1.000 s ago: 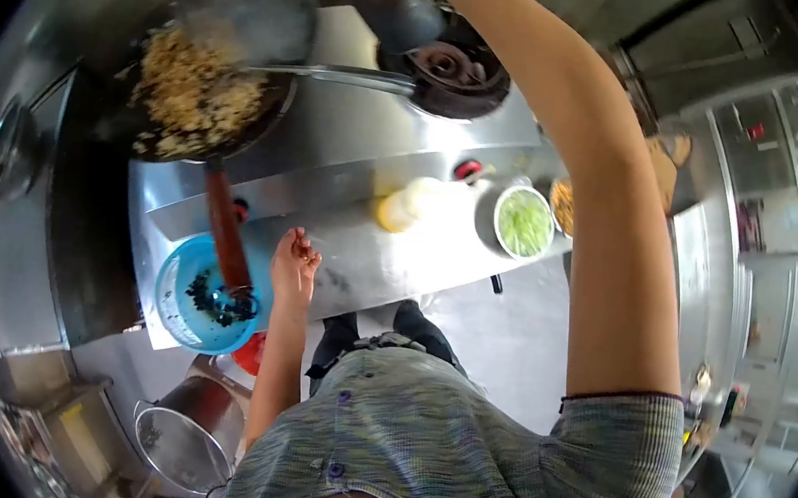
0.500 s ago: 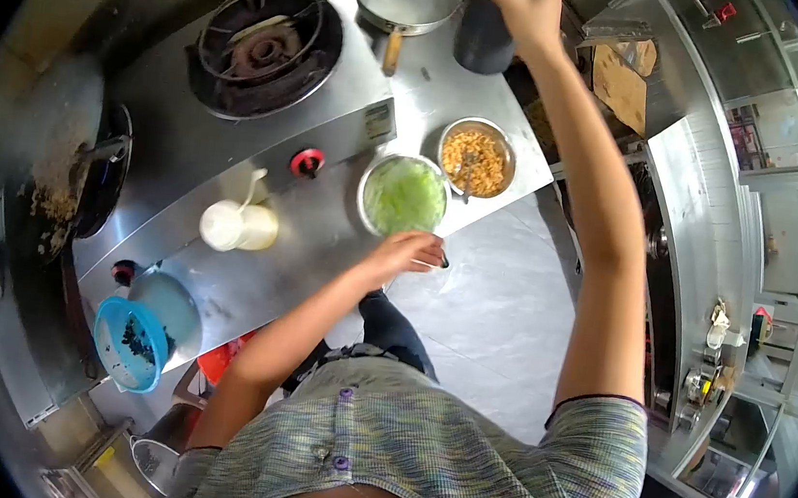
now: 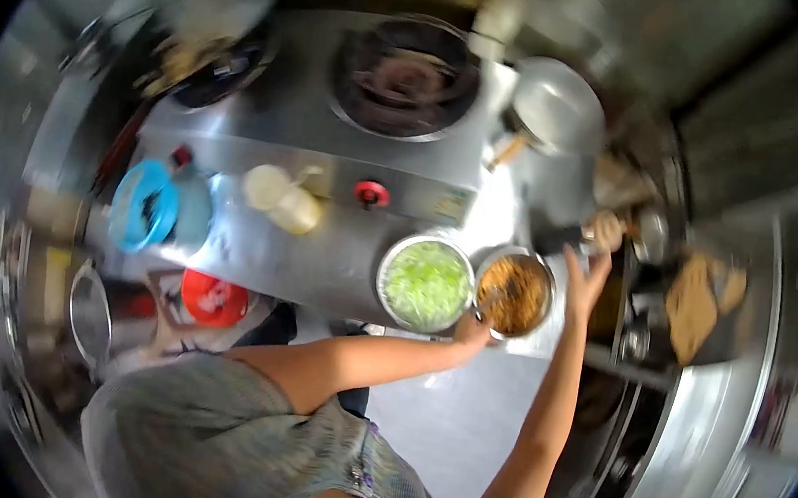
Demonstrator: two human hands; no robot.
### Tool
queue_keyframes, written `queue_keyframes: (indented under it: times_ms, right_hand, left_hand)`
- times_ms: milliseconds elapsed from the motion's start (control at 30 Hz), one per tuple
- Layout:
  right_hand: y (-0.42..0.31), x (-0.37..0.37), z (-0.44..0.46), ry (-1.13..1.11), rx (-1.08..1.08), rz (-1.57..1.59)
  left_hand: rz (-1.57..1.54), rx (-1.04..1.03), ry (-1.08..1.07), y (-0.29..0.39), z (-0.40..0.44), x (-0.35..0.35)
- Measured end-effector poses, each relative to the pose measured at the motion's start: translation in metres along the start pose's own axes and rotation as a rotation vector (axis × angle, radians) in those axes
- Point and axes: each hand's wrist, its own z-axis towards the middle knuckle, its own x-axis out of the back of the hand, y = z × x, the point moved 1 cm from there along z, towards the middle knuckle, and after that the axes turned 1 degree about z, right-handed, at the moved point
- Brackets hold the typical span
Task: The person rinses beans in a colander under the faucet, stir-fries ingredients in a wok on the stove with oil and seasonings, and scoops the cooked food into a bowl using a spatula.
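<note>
My left hand [image 3: 473, 332] is at the near edge of a metal bowl [image 3: 545, 315] of chopped orange-brown food [image 3: 513, 298]. Its fingers are closed at the handle end of a metal spoon [image 3: 496, 301] that stands in the food. Just left of it is a metal bowl [image 3: 381, 291] full of shredded green vegetable [image 3: 426, 284]. My right hand [image 3: 588, 274] is beside a dark cylindrical container [image 3: 558, 238] with a beige top [image 3: 604, 231]. Its thumb and fingers look spread; blur hides whether they touch the container.
Behind the bowls lies a metal pan [image 3: 558, 105] with a wooden handle. A burner [image 3: 407, 80] is at the back. On the steel counter [image 3: 339, 267] stand a pale jug [image 3: 283, 200] and a blue basket [image 3: 144, 206]. A red container [image 3: 214, 298] sits below the counter's front edge.
The view has swung right. My right hand has come down from the container's top and opened. My left hand has moved from the green vegetable bowl to the spoon in the other bowl.
</note>
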Motion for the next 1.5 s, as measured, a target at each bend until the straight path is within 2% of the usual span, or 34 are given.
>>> queue_keyframes:
  times_ms: [67,100,233,267,333,400,467,533,600,633,667,700,733,800,867,900,933,1000,1033,1067,1100,1133,1200,1267,1300,1333,1400,1467,1500]
  right_hand:
    - [0.008,0.030,-0.027,0.014,0.038,-0.065]
    - [0.001,0.048,-0.039,0.019,0.044,0.038]
    - [-0.142,0.109,-0.052,-0.070,0.027,-0.033]
    - [-0.172,0.118,-0.044,-0.104,0.059,-0.051]
    - [-0.229,0.116,-0.029,-0.156,0.190,-0.058]
    - [-0.285,0.092,-0.018,-0.266,0.275,-0.111]
    - [-0.335,0.043,-0.014,-0.312,0.348,-0.083]
    - [-0.369,-0.014,0.003,-0.473,0.412,-0.044]
    - [-0.393,-0.092,0.018,-0.559,0.561,-0.178]
    - [-0.409,-0.141,0.008,-0.629,0.552,-0.150]
    - [-0.424,-0.191,-0.003,-0.644,0.674,-0.298]
    - [-0.432,-0.241,-0.015,-0.794,0.627,-0.260]
    - [-0.418,-0.299,-0.012,-0.678,0.956,-0.448]
    - [-0.426,-0.373,-0.041,-0.669,1.101,-0.734]
    - [-0.448,-0.413,-0.061,-0.676,1.176,-0.520]
    - [-0.463,-0.427,-0.069,-0.491,1.289,-0.419]
    - [-0.495,-0.435,-0.085,-0.581,1.123,-0.258]
    - [-0.563,-0.447,-0.131,-0.934,0.896,-0.058]
    - [-0.579,-0.469,-0.151,-1.002,1.024,-0.006]
    - [-0.598,-0.493,-0.166,-1.054,1.160,0.046]
    - [-0.608,-0.523,-0.179,-1.016,1.287,0.069]
    - [-0.609,-0.553,-0.186,-0.976,1.405,0.082]
    - [-0.609,-0.600,-0.179,-0.976,1.386,-0.099]
    - [-0.613,-0.619,-0.148,-1.060,1.293,-0.150]
    - [-0.611,-0.622,-0.130,-1.099,1.251,-0.017]
    - [-0.612,-0.622,-0.114,-1.085,1.261,-0.053]
    - [-0.607,-0.618,-0.080,-0.822,1.267,-0.093]
    - [-0.598,-0.601,-0.039,-0.795,0.851,-0.124]
    - [-0.593,-0.596,-0.025,-0.719,0.755,0.021]
  left_hand:
    - [0.020,0.059,0.161,-0.006,0.005,-0.005]
    - [0.070,0.119,0.112,-0.002,0.001,-0.005]
    - [0.200,0.276,-0.266,0.035,-0.037,0.018]
    - [0.127,0.252,-0.371,0.053,-0.056,0.030]
    - [-0.019,0.188,-0.580,0.106,-0.103,0.060]
    - [0.102,0.195,-0.661,0.158,-0.135,0.100]
    - [0.089,0.111,-0.592,0.201,-0.171,0.149]
    - [0.064,0.035,-0.445,0.235,-0.198,0.202]
    - [0.120,-0.025,-0.274,0.266,-0.225,0.262]
    - [0.097,-0.068,-0.142,0.293,-0.252,0.286]
    - [0.074,-0.107,-0.014,0.316,-0.278,0.306]
    - [-0.008,-0.147,0.153,0.324,-0.291,0.333]
    - [-0.090,-0.187,0.317,0.332,-0.303,0.361]
    - [-0.168,-0.348,0.448,0.358,-0.327,0.412]
    - [-0.181,-0.412,0.634,0.386,-0.336,0.467]
    - [-0.190,-0.460,0.622,0.397,-0.332,0.498]
    - [-0.041,-0.476,0.645,0.416,-0.330,0.523]
    - [0.127,-0.616,0.576,0.442,-0.288,0.588]
    - [0.273,-0.637,0.569,0.474,-0.291,0.581]
    - [0.251,-0.711,0.508,0.488,-0.269,0.593]
    - [0.227,-0.821,0.435,0.508,-0.258,0.588]
    - [0.259,-0.845,0.335,0.524,-0.234,0.597]
    - [0.400,-0.779,0.261,0.559,-0.199,0.600]
    - [0.421,-0.722,0.226,0.586,-0.183,0.593]
    - [0.384,-0.788,0.172,0.594,-0.172,0.593]
    - [0.441,-0.797,0.184,0.602,-0.160,0.593]
    - [0.563,-0.819,0.221,0.620,-0.138,0.597]
    - [0.687,-0.800,0.270,0.634,-0.122,0.605]
    - [0.735,-0.805,0.304,0.642,-0.117,0.606]
